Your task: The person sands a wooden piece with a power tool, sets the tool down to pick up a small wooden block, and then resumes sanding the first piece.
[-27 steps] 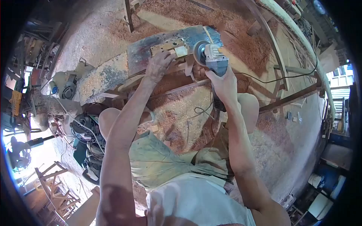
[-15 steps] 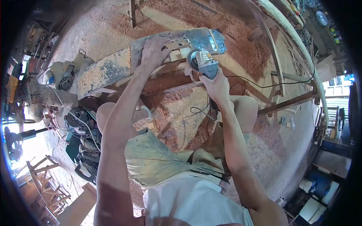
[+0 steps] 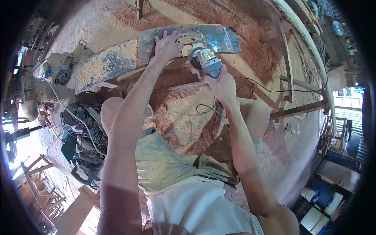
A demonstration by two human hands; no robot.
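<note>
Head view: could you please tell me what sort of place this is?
Most likely a woodworking shop. Sawdust covers the floor, the right hand grips a corded angle grinder at a dust-caked bench, and bare wooden frames stand at the picture's lower left.

Bench left end: hand room over the sawdust-coated grey metal plate [image 3: 105,64].
Between knees: thin black cable [image 3: 203,108] loops over the sawdust floor [image 3: 176,117].
Left floor: tangled heap of dark power tools [image 3: 84,149] blocks passage.

The left hand [image 3: 168,46] has spread its fingers flat on the wood piece [image 3: 192,40]; the grinder [image 3: 207,62] has come closer beside that hold.
</note>
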